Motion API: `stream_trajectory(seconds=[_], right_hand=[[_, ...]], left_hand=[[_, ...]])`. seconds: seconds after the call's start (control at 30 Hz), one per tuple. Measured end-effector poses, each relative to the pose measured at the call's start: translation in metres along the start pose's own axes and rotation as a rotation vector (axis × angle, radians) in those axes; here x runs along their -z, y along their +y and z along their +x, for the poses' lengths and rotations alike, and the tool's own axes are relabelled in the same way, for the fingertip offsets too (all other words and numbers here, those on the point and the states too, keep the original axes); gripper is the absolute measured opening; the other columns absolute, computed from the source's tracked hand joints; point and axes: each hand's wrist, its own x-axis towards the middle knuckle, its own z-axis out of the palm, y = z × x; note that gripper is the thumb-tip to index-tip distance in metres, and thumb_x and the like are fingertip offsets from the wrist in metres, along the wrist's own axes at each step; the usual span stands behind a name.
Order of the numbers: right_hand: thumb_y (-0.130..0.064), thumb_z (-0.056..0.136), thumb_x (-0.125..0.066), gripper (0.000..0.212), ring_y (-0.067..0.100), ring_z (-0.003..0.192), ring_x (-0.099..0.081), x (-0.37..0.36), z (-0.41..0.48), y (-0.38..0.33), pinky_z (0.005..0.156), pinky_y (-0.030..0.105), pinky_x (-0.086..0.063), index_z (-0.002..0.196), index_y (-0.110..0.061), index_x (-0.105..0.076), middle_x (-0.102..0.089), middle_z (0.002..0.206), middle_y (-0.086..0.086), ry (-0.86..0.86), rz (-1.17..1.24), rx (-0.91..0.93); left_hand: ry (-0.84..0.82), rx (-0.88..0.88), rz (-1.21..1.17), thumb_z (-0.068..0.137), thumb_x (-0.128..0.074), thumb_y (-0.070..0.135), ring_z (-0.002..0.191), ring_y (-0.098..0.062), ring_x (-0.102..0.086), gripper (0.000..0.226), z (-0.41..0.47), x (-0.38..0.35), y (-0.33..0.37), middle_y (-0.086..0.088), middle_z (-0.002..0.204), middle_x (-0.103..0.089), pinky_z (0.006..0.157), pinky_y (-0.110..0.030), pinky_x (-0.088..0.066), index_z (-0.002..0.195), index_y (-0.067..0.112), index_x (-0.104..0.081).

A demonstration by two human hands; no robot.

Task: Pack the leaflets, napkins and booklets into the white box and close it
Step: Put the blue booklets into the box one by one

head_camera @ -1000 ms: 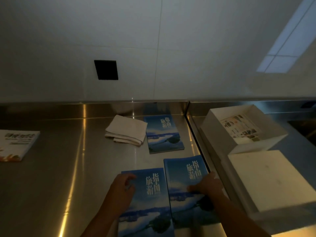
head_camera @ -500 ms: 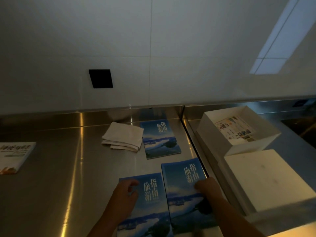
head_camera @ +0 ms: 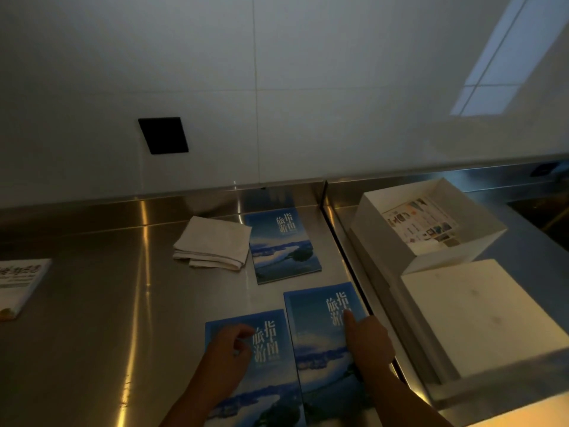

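Two blue booklets lie side by side at the lower centre of the frame, flat on the stainless steel surface [head_camera: 92, 303]. The left hand [head_camera: 228, 349] sits on the left booklet [head_camera: 271, 359] with its fingers curled and the thumb out. I cannot tell whether they pinch the cover or only rest on it. The right hand [head_camera: 366, 340] lies on the right booklet [head_camera: 317, 328], its index finger [head_camera: 349, 318] stretched straight and pressing the cover, holding nothing.

A third booklet [head_camera: 283, 245] lies further up, touching the folded napkins [head_camera: 212, 243]. The white box [head_camera: 363, 211] stands open at the right with a printed leaflet [head_camera: 421, 223] inside, and its lid [head_camera: 480, 315] lies just below it.

The booklets look thin, light and glossy, and probably slippery on polished steel. Flat as they lie, an edge is hard to catch. Sliding one to the rim of the surface, or lifting a corner with a fingertip and then gripping the long edge, seems the likely way. They should bend a little but keep their shape. The napkins are soft and would need a grip through the whole fold.

Each blue cover carries white characters reading 旅游指南 over a lake scene. At the far left of the frame, what looks like a leaflet stack [head_camera: 21, 282] has dark lettering too blurred to read.
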Motion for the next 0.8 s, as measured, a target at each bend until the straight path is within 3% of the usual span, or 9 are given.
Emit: stream_trajectory(seconds=[0.2, 0.37, 0.53, 0.63, 0.77, 0.8], right_hand=[[-0.070, 0.085, -0.041, 0.050, 0.010, 0.061, -0.055, 0.003, 0.001, 0.003, 0.056, 0.029, -0.043, 0.077, -0.021, -0.050, -0.055, 0.070, -0.003, 0.000, -0.016, 0.058], [-0.068, 0.082, -0.050, 0.051, 0.014, 0.067, -0.061, 0.009, 0.006, -0.003, 0.062, 0.029, -0.046, 0.078, -0.018, -0.056, -0.061, 0.075, 0.002, -0.069, 0.148, 0.012], [-0.056, 0.080, -0.065, 0.047, 0.020, 0.070, -0.064, 0.022, 0.010, 0.000, 0.061, 0.028, -0.046, 0.074, -0.010, -0.063, -0.065, 0.072, 0.006, -0.144, 0.319, 0.005], [-0.053, 0.081, -0.066, 0.046, 0.018, 0.064, -0.063, 0.035, 0.010, 0.003, 0.053, 0.026, -0.042, 0.070, -0.008, -0.063, -0.065, 0.067, 0.007, -0.139, 0.418, -0.023], [-0.045, 0.082, -0.068, 0.042, 0.025, 0.068, -0.071, 0.055, 0.017, 0.001, 0.063, 0.034, -0.057, 0.082, -0.003, -0.069, -0.073, 0.072, 0.012, -0.270, 0.712, -0.100], [-0.042, 0.083, -0.068, 0.040, 0.023, 0.065, -0.072, 0.061, 0.021, 0.000, 0.059, 0.030, -0.057, 0.083, -0.002, -0.070, -0.074, 0.070, 0.011, -0.304, 0.758, -0.091]], left_hand=[[-0.088, 0.040, 0.001, 0.088, -0.056, 0.009, 0.091, -0.004, -0.055, 0.026, 0.006, -0.012, 0.007, 0.009, 0.101, -0.058, 0.068, -0.009, -0.040, 0.096, 0.033, -0.057], [-0.119, 0.055, -0.026, 0.089, -0.055, 0.009, 0.090, -0.004, -0.055, 0.027, 0.011, -0.017, 0.014, 0.008, 0.101, -0.059, 0.067, -0.008, -0.039, 0.094, 0.035, -0.055], [-0.079, 0.070, -0.085, 0.092, -0.051, 0.013, 0.092, -0.012, -0.057, 0.016, 0.019, -0.023, 0.024, 0.000, 0.101, -0.061, 0.071, -0.021, -0.044, 0.102, 0.023, -0.059], [-0.029, 0.123, -0.263, 0.093, -0.051, 0.016, 0.097, -0.026, -0.059, 0.011, 0.022, -0.032, 0.041, -0.005, 0.097, -0.061, 0.076, -0.032, -0.049, 0.102, 0.017, -0.057], [0.031, 0.299, -0.573, 0.093, -0.049, 0.027, 0.098, -0.030, -0.058, 0.023, 0.029, -0.046, 0.071, -0.015, 0.105, -0.061, 0.084, -0.041, -0.048, 0.110, 0.011, -0.054], [0.033, 0.358, -0.664, 0.093, -0.049, 0.032, 0.099, -0.031, -0.058, 0.029, 0.029, -0.050, 0.077, -0.015, 0.107, -0.061, 0.084, -0.041, -0.048, 0.112, 0.011, -0.053]])
